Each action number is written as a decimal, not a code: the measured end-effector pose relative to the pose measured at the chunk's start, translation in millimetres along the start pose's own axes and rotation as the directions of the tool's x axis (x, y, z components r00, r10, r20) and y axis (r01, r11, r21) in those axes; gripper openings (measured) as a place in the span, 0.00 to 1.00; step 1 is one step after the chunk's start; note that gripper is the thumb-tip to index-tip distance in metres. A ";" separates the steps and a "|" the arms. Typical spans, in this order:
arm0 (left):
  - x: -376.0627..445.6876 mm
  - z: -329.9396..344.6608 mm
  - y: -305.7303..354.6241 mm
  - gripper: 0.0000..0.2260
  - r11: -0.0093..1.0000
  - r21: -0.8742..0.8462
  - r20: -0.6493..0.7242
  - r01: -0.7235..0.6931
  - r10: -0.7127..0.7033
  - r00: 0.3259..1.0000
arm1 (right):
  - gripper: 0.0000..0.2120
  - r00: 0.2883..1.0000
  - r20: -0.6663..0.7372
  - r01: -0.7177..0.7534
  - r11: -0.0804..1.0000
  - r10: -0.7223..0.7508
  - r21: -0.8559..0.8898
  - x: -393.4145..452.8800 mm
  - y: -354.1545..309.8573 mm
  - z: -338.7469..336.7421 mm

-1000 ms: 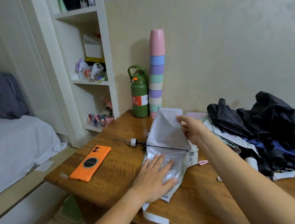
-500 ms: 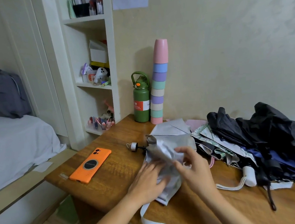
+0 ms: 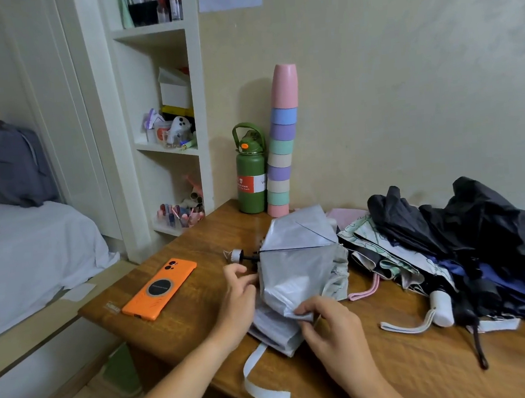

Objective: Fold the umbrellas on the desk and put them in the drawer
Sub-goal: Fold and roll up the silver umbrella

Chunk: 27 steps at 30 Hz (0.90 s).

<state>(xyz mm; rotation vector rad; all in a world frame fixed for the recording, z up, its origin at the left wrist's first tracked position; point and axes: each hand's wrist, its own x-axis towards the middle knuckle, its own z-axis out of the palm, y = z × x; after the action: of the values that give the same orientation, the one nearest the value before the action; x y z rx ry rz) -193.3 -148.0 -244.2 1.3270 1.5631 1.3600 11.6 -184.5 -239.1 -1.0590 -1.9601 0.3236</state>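
Note:
A silver-grey umbrella [image 3: 302,268] lies collapsed on the wooden desk [image 3: 183,320], its tip pointing left and its white closing strap [image 3: 258,380] hanging over the front edge. My left hand [image 3: 240,299] pinches the canopy's left edge near the tip. My right hand [image 3: 329,329] pinches a fold of the fabric at the near end. A heap of dark, navy and patterned umbrellas [image 3: 468,244] lies to the right, one with a white handle [image 3: 440,308]. No drawer is in view.
An orange phone [image 3: 159,288] lies on the desk's left part. A green bottle [image 3: 250,174] and a tall stack of pastel cups [image 3: 284,152] stand at the wall. White shelves [image 3: 165,118] rise on the left, beyond them a bed [image 3: 21,251] with a grey backpack.
The raised canopy panel has been laid down flat over the umbrella. My right hand came from the top of the fabric down to its near end. My left hand shifted left toward the tip.

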 end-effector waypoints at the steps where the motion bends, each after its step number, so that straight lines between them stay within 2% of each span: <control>1: 0.1 -2.3 -1.2 0.13 0.999 -0.039 -0.029 -0.007 0.006 1.000 | 0.15 1.000 -0.001 0.016 1.000 -0.016 -0.006 0.3 0.9 0.8; 4: 0.3 -4.2 -2.6 0.11 0.999 -0.013 -0.077 -0.032 0.031 0.997 | 0.15 0.997 -0.020 0.079 0.994 -0.081 -0.082 -1.3 0.6 4.9; 8: 0.9 0.5 0.0 0.13 1.000 0.015 -0.111 -0.023 0.025 0.994 | 0.16 0.985 -0.035 0.158 0.969 -0.167 -0.192 -3.2 -2.6 7.4; 11: 0.2 1.7 -0.6 0.14 0.994 0.098 -0.113 -0.043 0.054 0.992 | 0.17 0.974 -0.038 0.206 0.946 -0.222 -0.249 -3.8 -1.6 8.6; 14: 0.6 0.1 -3.0 0.11 0.996 0.052 -0.057 -0.066 0.069 0.996 | 0.20 0.968 -0.038 0.230 0.937 -0.249 -0.264 -2.5 0.6 9.1; 16: 2.6 -1.9 -6.1 0.10 0.996 0.000 -0.003 -0.093 0.093 0.996 | 0.20 0.975 -0.043 0.198 0.943 -0.217 -0.268 -1.8 0.6 8.7; 19: 1.3 -5.5 -4.5 0.14 0.997 -0.042 0.056 -0.070 0.072 0.996 | 0.16 0.985 -0.058 0.139 0.942 -0.164 -0.305 -1.9 -1.0 6.3; 21: -0.5 -7.0 -2.0 0.15 0.997 -0.030 0.122 -0.065 0.069 0.990 | 0.11 0.981 -0.089 0.133 0.933 -0.172 -0.334 -1.4 0.7 5.9; 24: -1.5 -11.6 -0.5 0.10 0.997 -0.007 0.182 -0.082 0.082 0.980 | 0.13 0.971 -0.122 0.141 0.907 -0.204 -0.397 -0.8 2.0 5.1; 27: -3.2 -18.2 2.0 0.09 0.997 0.002 0.176 -0.082 0.081 0.981 | 0.13 0.967 -0.116 0.160 0.891 -0.228 -0.425 -0.9 -1.7 5.4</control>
<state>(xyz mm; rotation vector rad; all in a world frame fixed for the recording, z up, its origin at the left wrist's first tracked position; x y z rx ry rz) -208.8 -156.4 -238.4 1.4886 1.4117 1.2484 6.7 -185.3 -241.9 -1.0955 -2.0093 -0.2971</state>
